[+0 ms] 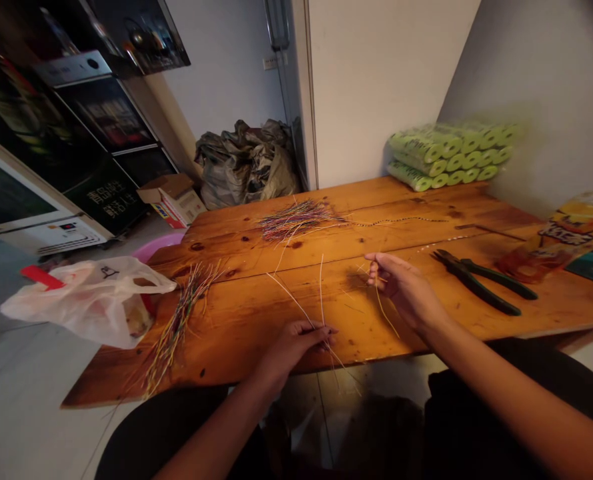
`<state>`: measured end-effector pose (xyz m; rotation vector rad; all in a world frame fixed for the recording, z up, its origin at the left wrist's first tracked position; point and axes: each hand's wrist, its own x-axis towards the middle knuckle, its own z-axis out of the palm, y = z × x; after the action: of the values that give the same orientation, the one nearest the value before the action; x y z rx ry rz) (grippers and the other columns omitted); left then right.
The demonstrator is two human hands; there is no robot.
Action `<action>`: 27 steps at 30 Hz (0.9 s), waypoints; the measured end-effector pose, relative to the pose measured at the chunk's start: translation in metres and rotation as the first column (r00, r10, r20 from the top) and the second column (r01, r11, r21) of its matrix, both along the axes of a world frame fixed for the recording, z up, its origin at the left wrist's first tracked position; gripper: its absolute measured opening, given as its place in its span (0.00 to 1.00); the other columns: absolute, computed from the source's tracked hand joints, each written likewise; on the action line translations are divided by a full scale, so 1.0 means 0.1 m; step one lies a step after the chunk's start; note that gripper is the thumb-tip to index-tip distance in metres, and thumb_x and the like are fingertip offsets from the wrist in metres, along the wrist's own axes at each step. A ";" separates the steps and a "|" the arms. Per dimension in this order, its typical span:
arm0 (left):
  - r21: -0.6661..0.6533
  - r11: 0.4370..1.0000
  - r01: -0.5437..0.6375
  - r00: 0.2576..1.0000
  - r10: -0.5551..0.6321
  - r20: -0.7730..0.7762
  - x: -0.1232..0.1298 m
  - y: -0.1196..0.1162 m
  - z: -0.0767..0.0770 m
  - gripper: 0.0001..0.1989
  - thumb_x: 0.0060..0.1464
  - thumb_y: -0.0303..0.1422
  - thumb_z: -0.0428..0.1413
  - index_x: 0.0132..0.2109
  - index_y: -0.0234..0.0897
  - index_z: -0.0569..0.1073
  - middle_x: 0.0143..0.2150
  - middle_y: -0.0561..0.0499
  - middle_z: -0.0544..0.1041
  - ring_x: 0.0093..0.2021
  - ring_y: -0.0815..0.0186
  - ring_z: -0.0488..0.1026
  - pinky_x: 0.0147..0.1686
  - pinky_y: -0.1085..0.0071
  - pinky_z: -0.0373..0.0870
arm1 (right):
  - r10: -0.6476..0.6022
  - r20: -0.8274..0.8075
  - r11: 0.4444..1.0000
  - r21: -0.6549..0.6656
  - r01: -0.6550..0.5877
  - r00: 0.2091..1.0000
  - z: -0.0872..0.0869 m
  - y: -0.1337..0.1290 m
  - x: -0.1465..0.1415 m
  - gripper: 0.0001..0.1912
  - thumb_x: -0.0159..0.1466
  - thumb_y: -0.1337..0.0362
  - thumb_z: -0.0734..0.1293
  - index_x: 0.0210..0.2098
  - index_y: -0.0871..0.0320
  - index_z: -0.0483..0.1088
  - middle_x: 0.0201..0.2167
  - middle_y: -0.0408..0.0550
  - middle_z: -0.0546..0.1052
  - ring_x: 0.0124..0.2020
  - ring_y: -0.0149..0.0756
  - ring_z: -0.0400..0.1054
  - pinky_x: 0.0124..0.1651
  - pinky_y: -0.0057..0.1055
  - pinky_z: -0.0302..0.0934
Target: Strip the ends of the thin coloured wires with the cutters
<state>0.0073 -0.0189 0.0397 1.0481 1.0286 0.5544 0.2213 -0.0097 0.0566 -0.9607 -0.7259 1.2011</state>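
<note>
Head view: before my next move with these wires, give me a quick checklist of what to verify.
1. Left hand: ok, thin wires pinched in the fingers.
2. Right hand: ok, thin yellowish wires pinched, ends hanging below.
3. Pliers with dark green handles: ok, lying on the wooden table, apart from the right hand.
4. Upper wire bundle: ok, lying in a bunch, apart from both hands.
5. Lower wire bundle: not ok, its ends reach the table's near edge, beside the white plastic bag.
6. Wire ends inside the right hand: cannot tell, the fingers hide them.
</note>
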 end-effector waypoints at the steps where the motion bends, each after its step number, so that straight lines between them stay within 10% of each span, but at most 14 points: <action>1: -0.005 1.000 -0.019 1.000 0.019 0.005 0.00 0.01 0.00 0.15 0.39 0.40 0.65 0.34 0.35 0.80 0.30 0.49 0.79 0.30 0.70 0.71 0.37 0.73 0.65 | 0.054 0.029 0.998 -0.022 -0.054 0.998 0.00 -0.01 0.00 0.11 0.54 0.59 0.71 0.35 0.58 0.76 0.24 0.41 0.71 0.24 0.25 0.66 0.30 0.22 0.64; 8: -0.057 0.998 -0.039 0.998 0.041 0.038 -0.01 0.00 -0.02 0.17 0.36 0.41 0.66 0.33 0.34 0.79 0.30 0.49 0.78 0.31 0.69 0.71 0.37 0.72 0.65 | 0.376 0.248 0.926 -0.076 -0.369 0.893 -0.19 -0.08 -0.33 0.17 0.52 0.59 0.72 0.39 0.60 0.71 0.23 0.43 0.75 0.22 0.27 0.66 0.28 0.27 0.61; 21: -0.081 0.997 -0.014 1.000 0.016 0.026 0.00 0.00 -0.04 0.18 0.33 0.42 0.67 0.32 0.34 0.79 0.29 0.49 0.78 0.31 0.70 0.71 0.36 0.73 0.64 | 0.406 0.403 0.914 -0.188 -0.360 0.820 -0.31 -0.13 -0.44 0.10 0.52 0.58 0.70 0.27 0.58 0.70 0.17 0.40 0.69 0.18 0.27 0.61 0.25 0.28 0.54; 27: 0.028 0.999 0.046 0.999 -0.045 -0.026 0.00 0.01 -0.06 0.17 0.39 0.42 0.63 0.34 0.35 0.80 0.32 0.49 0.79 0.31 0.70 0.70 0.35 0.74 0.63 | 0.484 0.231 0.870 -0.232 -0.436 0.844 -0.33 -0.17 -0.51 0.12 0.52 0.56 0.71 0.24 0.58 0.70 0.17 0.41 0.70 0.19 0.26 0.61 0.25 0.26 0.53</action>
<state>0.0076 -0.0182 0.0335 1.1041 1.0192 0.5214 0.1700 -0.0265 0.0238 -1.1544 -1.1451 1.5867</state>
